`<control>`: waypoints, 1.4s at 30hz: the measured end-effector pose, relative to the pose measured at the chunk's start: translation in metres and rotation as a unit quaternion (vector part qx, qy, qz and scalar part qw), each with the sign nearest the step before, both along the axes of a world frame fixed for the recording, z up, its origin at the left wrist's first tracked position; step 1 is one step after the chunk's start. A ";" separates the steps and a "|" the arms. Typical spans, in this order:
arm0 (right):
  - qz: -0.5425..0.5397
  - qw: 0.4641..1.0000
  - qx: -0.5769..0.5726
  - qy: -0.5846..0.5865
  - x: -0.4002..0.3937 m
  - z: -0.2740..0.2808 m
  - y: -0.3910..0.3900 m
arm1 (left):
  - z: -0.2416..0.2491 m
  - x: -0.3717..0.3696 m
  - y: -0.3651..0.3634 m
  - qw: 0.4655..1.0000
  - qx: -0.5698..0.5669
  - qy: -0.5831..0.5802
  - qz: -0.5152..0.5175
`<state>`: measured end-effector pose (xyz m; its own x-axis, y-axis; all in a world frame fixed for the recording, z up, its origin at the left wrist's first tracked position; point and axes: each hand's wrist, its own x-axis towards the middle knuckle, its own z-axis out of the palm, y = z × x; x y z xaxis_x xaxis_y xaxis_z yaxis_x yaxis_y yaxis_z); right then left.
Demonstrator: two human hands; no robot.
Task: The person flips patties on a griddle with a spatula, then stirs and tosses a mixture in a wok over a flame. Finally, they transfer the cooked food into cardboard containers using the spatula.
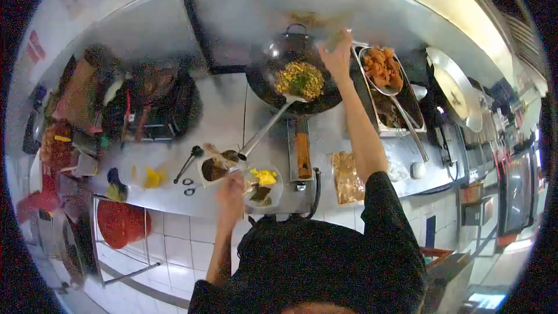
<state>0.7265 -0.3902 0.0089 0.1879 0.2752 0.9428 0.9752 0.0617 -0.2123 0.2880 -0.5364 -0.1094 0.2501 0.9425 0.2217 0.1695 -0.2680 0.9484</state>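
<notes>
A black wok (261, 84) holds a chopped yellow mixture (305, 75) with green bits on top. A long-handled metal wok spatula (270, 127) rests with its head in the food and its handle over the near rim. My right hand (337, 58) is above the wok's right side, its fingers curled around something pale and greenish that I cannot make out. My left hand (231, 192) is blurred, its fingers closed beside a container of dark brown seasoning (214, 170); a small pale thing shows at its fingertips. A plate (276, 195) with yellow pieces and dark leaves lies to its right.
Right of the wok, a strainer of orange-brown fried pieces (382, 70) sits over a metal tray (401, 132). A large pan (447, 87) stands farther right. On the left are a second burner (154, 131), scissors (189, 188) and a black spoon (187, 166). A red bucket (122, 224) is below.
</notes>
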 end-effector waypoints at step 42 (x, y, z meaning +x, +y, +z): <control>0.431 0.275 -0.131 0.849 -0.193 -0.081 -0.201 | 0.114 0.133 0.160 0.755 0.250 0.561 -0.229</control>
